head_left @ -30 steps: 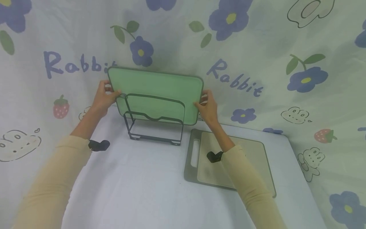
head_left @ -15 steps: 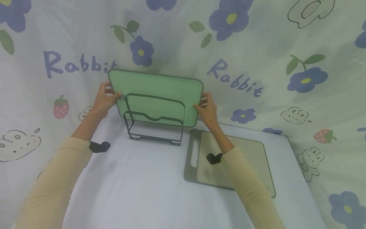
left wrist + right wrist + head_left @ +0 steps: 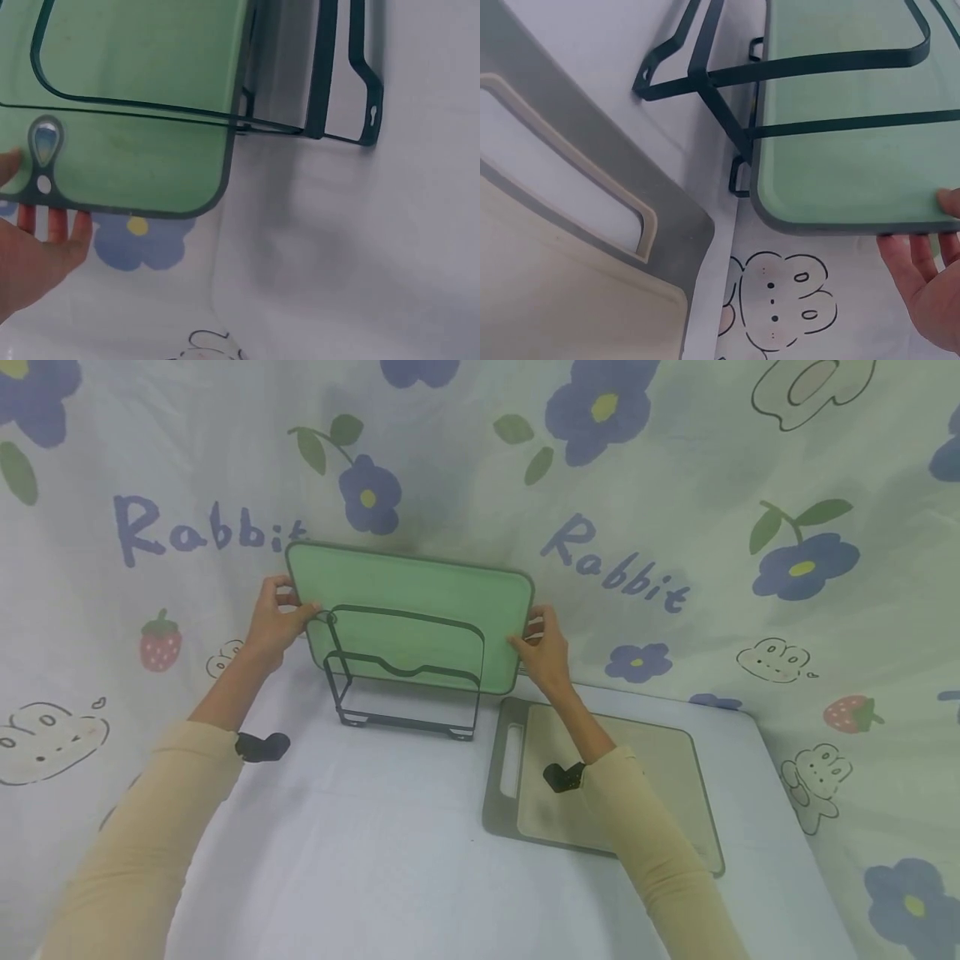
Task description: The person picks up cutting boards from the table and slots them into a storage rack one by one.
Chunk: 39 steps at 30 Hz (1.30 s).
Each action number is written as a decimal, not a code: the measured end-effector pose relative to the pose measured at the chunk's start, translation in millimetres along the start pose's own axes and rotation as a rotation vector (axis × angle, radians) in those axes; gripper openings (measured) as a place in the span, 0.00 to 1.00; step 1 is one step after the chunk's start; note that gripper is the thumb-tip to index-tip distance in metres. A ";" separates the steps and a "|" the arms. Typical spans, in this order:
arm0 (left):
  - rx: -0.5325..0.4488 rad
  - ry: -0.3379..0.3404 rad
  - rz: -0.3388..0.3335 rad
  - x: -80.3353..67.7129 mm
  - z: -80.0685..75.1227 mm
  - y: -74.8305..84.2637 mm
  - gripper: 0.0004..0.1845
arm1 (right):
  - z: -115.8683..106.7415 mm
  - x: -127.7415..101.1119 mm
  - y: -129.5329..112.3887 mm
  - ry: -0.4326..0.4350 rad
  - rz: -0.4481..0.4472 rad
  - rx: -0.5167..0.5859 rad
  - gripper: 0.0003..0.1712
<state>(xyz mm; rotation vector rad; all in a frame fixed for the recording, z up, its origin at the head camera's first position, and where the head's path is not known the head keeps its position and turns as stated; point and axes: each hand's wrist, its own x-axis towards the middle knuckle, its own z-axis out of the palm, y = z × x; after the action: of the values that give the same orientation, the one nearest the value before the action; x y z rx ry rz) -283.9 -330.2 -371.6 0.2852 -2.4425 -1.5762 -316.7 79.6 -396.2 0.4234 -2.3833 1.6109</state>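
A green cutting board [image 3: 405, 585] with a grey rim stands on its long edge, leaning back a little, in the dark metal rack [image 3: 405, 727]. My left hand [image 3: 273, 622] pinches its left end, thumb in front and fingers behind. In the left wrist view a teardrop-shaped inset and a small hole show in the board [image 3: 150, 165] beside that hand [image 3: 34, 262]. On the opposite end my right hand [image 3: 545, 647] grips the edge the same way. The rack's front bars [image 3: 817, 67] cross before the board's face in the right wrist view.
A beige cutting board [image 3: 600, 777] with a grey handle end lies flat on the white table [image 3: 360, 852], right of the rack and under my right forearm. A patterned curtain [image 3: 450, 460] hangs close behind the rack.
The green board and both hands have come down slightly within the rack since a second ago. Over the last half second they hardly move. The rack and beige board stay put.
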 end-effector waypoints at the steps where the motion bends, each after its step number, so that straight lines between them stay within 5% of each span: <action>1: 0.003 0.004 -0.003 -0.5 -0.1 0.3 0.35 | -0.7 -0.1 0.1 -0.002 0.000 0.001 0.24; 13: 0.015 0.104 0.020 -14.4 -8.7 14.9 0.37 | -17.4 -3.6 3.4 0.005 0.007 0.076 0.20; 23: 0.072 0.120 0.075 -38.4 -14.8 25.2 0.38 | -45.6 -15.0 -11.8 -0.012 -0.030 0.064 0.17; 29: 0.103 0.091 0.131 -59.5 -12.3 41.0 0.36 | -67.4 -32.8 -36.4 -0.080 0.018 0.066 0.18; 39: 0.057 0.018 0.274 -93.2 4.8 65.6 0.34 | -104.2 -49.5 -6.7 -0.231 0.064 -0.050 0.23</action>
<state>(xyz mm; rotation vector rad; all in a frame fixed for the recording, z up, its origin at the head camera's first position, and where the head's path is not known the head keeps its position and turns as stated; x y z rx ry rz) -198.9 -273.3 -321.0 -0.0265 -2.3935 -1.3842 -264.9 179.4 -369.4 0.5564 -2.6250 1.6037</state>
